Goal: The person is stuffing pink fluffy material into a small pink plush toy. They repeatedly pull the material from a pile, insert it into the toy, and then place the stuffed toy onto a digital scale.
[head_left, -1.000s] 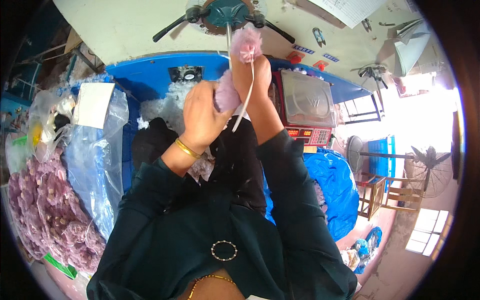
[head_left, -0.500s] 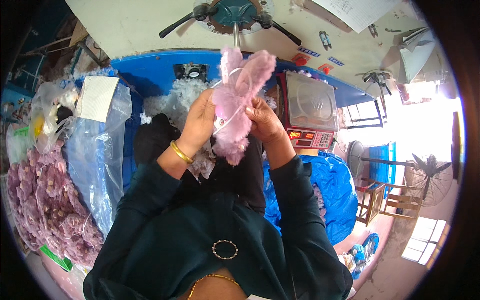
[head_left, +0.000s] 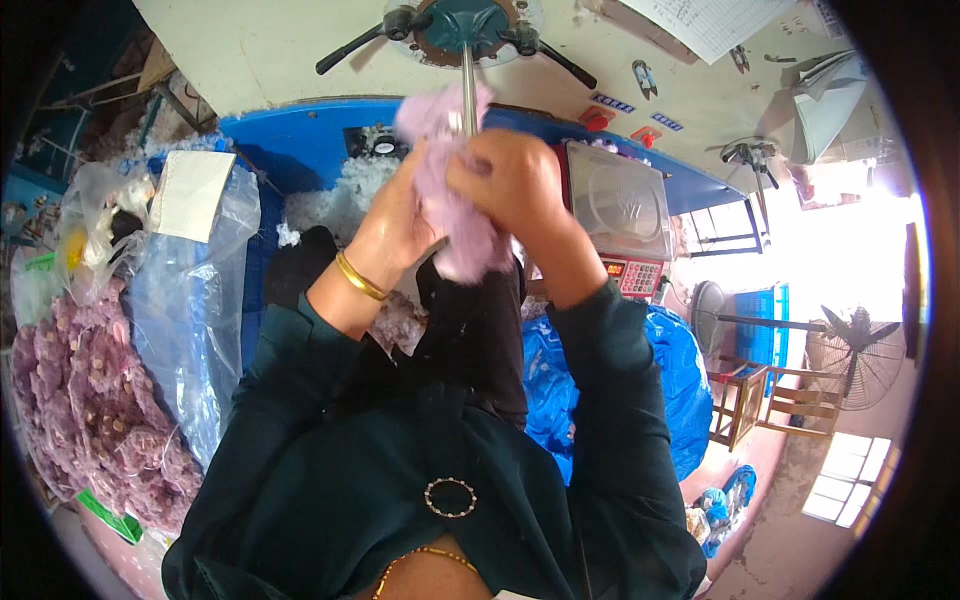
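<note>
Both our left hand (head_left: 400, 225) and right hand (head_left: 505, 180) clamp the pink plush piece (head_left: 450, 195) on the metal nozzle (head_left: 468, 95) at twelve o'clock; clear bag (head_left: 190, 300) with square white label (head_left: 190, 190) at nine.

The plush piece (head_left: 447, 190) I hold in my hands is pale lilac pink. My sleeves (head_left: 300, 420) are dark green, almost black, and the bangle (head_left: 360, 277) on my left wrist is gold. At upper centre of the frame, the metal nozzle (head_left: 468, 85) is grey below a teal hub (head_left: 468, 18). The machine body (head_left: 300, 145) behind is bright blue, with white stuffing fluff (head_left: 330, 205) on it. At left, the heap of plush skins (head_left: 85, 400) is mauve with tan spots. The scale (head_left: 620, 215) at right is silver grey with red keys.
</note>
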Demonstrator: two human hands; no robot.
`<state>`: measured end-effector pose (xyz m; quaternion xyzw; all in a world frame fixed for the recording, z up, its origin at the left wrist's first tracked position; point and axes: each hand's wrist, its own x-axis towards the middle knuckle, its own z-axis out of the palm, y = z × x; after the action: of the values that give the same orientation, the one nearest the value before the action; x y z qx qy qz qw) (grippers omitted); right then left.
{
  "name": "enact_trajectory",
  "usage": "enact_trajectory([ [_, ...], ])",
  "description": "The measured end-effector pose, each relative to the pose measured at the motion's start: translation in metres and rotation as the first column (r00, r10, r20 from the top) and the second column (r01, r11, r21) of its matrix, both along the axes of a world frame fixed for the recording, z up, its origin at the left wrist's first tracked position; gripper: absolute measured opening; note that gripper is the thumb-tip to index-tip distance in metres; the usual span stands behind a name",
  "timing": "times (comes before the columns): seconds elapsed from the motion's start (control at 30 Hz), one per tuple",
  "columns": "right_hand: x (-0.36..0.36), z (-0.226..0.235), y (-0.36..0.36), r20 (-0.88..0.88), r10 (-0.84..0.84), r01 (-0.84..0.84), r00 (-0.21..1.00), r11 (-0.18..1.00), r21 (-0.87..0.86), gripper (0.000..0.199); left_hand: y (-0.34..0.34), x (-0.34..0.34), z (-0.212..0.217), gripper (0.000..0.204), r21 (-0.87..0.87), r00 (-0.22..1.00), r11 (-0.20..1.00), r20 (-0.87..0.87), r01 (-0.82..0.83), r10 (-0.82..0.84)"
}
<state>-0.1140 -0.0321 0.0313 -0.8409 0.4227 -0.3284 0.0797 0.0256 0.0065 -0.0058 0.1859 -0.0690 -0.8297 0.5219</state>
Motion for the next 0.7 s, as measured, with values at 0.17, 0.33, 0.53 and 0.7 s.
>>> enact_trajectory([
  [0.17,0.002,-0.015,-0.098,0.006,-0.122,0.122,0.993,0.992,-0.019,0.032,0.005,-0.008,0.002,0.032,-0.268,0.786,0.963,0.587,-0.035,0.192],
  [0.33,0.008,-0.019,-0.118,0.019,-0.115,0.117,0.993,0.986,-0.116,0.030,0.001,-0.006,0.011,0.032,-0.635,0.099,0.739,0.769,0.224,0.631],
  [0.53,0.004,-0.022,-0.075,0.053,-0.136,0.137,0.989,0.990,-0.032,0.033,0.017,-0.001,-0.009,0.041,-0.568,-0.261,0.632,0.600,0.526,0.756],
  [0.7,-0.002,-0.020,-0.038,0.075,-0.234,0.201,0.969,0.932,0.301,0.032,0.025,0.006,-0.019,0.030,-0.557,0.747,0.830,0.565,0.034,0.349],
])
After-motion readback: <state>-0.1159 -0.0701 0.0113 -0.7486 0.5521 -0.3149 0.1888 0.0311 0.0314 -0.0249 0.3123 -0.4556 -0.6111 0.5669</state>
